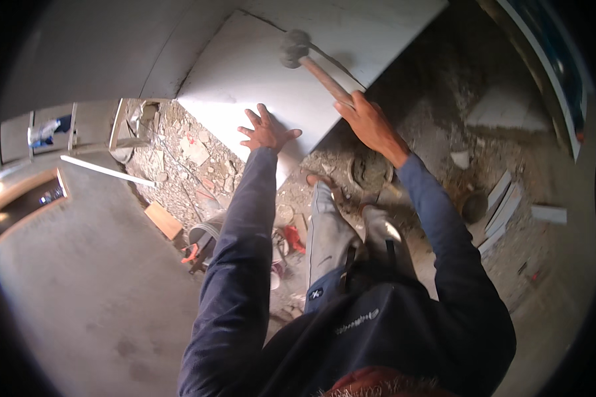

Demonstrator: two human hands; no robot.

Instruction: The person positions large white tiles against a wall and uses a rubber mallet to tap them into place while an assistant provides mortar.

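Note:
My left hand (265, 132) lies with its fingers spread on a large, pale, smooth tile (225, 79), near the edge closest to me. In my right hand (371, 126) is the wooden handle of a mallet (324, 79), gripped near its end. The mallet's dark, rounded head (295, 48) is over the far part of the tile, by a dark line where another pale tile (371, 33) begins. Whether the head touches the surface I cannot tell.
Rubble (195, 155) covers the ground around my feet. A bucket (206, 231) lies on the left beside an orange-brown block (163, 220). Pale offcut strips (500, 205) lie at the right. A grey wall (93, 53) borders the tiles at the upper left.

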